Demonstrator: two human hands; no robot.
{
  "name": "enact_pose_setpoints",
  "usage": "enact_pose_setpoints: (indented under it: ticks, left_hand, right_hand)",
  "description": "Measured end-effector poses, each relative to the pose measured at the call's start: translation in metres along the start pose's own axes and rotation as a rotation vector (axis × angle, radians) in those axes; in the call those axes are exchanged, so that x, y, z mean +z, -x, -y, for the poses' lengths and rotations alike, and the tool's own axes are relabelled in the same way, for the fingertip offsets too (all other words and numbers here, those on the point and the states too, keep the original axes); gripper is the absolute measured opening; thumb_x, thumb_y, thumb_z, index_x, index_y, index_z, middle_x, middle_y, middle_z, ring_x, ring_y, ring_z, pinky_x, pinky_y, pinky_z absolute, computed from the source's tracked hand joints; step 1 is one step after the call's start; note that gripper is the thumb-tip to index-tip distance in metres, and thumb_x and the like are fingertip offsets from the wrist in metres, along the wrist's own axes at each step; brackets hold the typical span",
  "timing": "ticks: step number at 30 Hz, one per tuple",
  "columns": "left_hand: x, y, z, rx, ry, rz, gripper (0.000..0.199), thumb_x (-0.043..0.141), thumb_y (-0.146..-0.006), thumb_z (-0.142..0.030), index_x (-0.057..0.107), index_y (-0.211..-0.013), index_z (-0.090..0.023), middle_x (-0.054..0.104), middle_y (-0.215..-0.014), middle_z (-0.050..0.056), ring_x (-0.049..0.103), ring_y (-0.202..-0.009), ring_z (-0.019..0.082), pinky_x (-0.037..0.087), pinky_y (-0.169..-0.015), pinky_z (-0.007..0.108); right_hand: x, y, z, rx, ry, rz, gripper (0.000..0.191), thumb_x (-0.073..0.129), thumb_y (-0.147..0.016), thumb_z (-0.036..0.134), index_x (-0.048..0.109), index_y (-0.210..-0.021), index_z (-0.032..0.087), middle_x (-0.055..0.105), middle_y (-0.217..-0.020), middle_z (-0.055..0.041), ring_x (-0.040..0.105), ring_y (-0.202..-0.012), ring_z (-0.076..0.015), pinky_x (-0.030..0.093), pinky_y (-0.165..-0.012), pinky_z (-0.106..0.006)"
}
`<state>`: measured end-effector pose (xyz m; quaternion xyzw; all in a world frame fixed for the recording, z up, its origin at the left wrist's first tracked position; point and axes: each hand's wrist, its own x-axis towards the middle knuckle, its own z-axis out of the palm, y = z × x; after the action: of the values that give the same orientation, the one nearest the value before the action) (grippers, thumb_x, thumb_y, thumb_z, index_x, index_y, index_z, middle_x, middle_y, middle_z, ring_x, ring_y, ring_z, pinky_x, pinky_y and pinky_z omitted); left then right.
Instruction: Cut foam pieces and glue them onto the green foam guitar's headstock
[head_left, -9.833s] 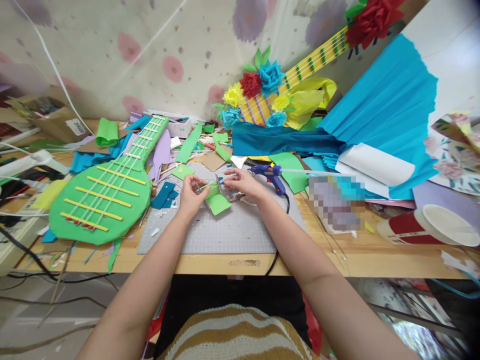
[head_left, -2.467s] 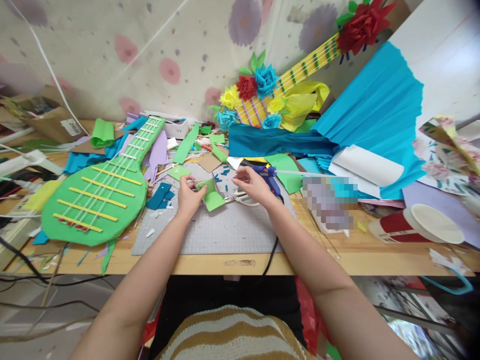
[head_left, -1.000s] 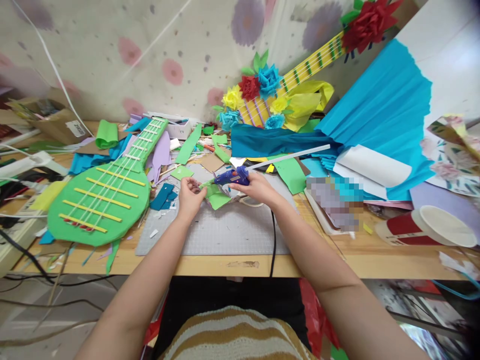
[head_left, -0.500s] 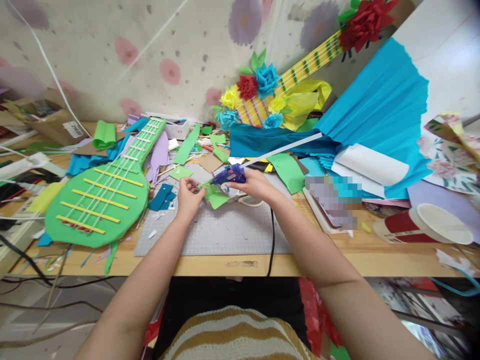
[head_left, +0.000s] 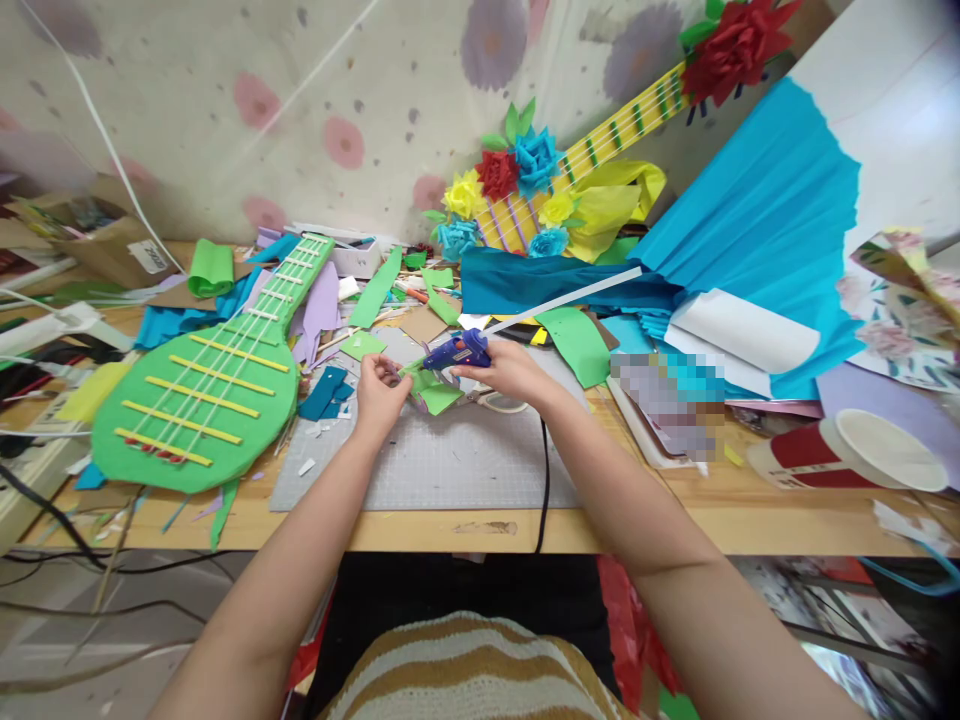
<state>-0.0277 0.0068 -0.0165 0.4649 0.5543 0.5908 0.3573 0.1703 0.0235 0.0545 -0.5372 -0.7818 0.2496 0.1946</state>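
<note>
Above the grey cutting mat (head_left: pixel 465 470), my left hand (head_left: pixel 380 392) pinches a small green paper piece (head_left: pixel 437 396). My right hand (head_left: pixel 506 370) is wrapped round a blue glue gun (head_left: pixel 456 352), whose tip points left and meets or nearly meets the green paper beside my left fingertips. A long white stick (head_left: pixel 570 300) reaches up and to the right from the back of the gun. Scissors (head_left: pixel 501 403) lie on the mat just under my right hand, partly hidden. The black cord (head_left: pixel 545 480) hangs over the table's front edge.
A green paper lute (head_left: pixel 195 400) with yellow strips lies at the left. Behind stands a yellow paper instrument (head_left: pixel 607 135) with paper flowers. Blue crepe paper (head_left: pixel 772 230) spreads at the right, near a red and white cup (head_left: pixel 810 450). Paper scraps litter the back.
The glue gun and the green paper are tilted very slightly differently. Both hands keep their holds in nearly the same place.
</note>
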Motion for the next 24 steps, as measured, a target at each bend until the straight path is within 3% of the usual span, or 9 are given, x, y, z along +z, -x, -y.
enact_pose_setpoints:
  ticks: [9, 15, 20, 24]
  left_hand:
    - [0.000, -0.001, 0.001, -0.025, 0.002, -0.006, 0.038, 0.062, -0.054, -0.016, 0.038, -0.083, -0.020, 0.053, -0.073, -0.004, 0.056, -0.063, 0.008, 0.044, -0.062, 0.021]
    - [0.000, -0.001, -0.002, -0.031, 0.018, -0.017, 0.035, 0.060, -0.054, -0.015, 0.037, -0.081, -0.021, 0.051, -0.073, -0.004, 0.056, -0.064, 0.008, 0.044, -0.063, 0.021]
    - [0.000, -0.003, 0.002, -0.038, 0.019, -0.027, 0.036, 0.060, -0.055, -0.015, 0.038, -0.082, -0.021, 0.052, -0.074, -0.004, 0.056, -0.064, 0.008, 0.044, -0.062, 0.021]
    - [0.000, -0.004, 0.007, -0.029, 0.039, -0.049, 0.036, 0.061, -0.056, -0.016, 0.037, -0.082, -0.021, 0.053, -0.075, -0.003, 0.056, -0.063, 0.008, 0.044, -0.062, 0.021]
  right_hand:
    - [-0.002, 0.002, -0.004, 0.002, -0.076, -0.059, 0.037, 0.061, -0.068, 0.052, 0.066, -0.090, 0.022, 0.067, -0.090, -0.0051, 0.059, -0.084, -0.0211, 0.042, -0.070, -0.028]
    - [-0.013, 0.012, -0.029, 0.119, -0.406, -0.063, 0.042, 0.059, -0.065, 0.056, 0.065, -0.077, 0.016, 0.061, -0.065, -0.0032, 0.052, -0.056, -0.0120, 0.040, -0.054, -0.024]
    - [-0.010, 0.016, -0.073, 0.226, -0.596, -0.272, 0.044, 0.056, -0.066, 0.056, 0.061, -0.079, 0.014, 0.057, -0.061, -0.0016, 0.049, -0.053, -0.0097, 0.038, -0.051, -0.022]
    - [-0.002, 0.014, -0.102, 0.441, -0.443, -0.457, 0.047, 0.061, -0.060, 0.057, 0.062, -0.080, 0.015, 0.058, -0.061, -0.0025, 0.051, -0.055, -0.0136, 0.040, -0.053, -0.026]
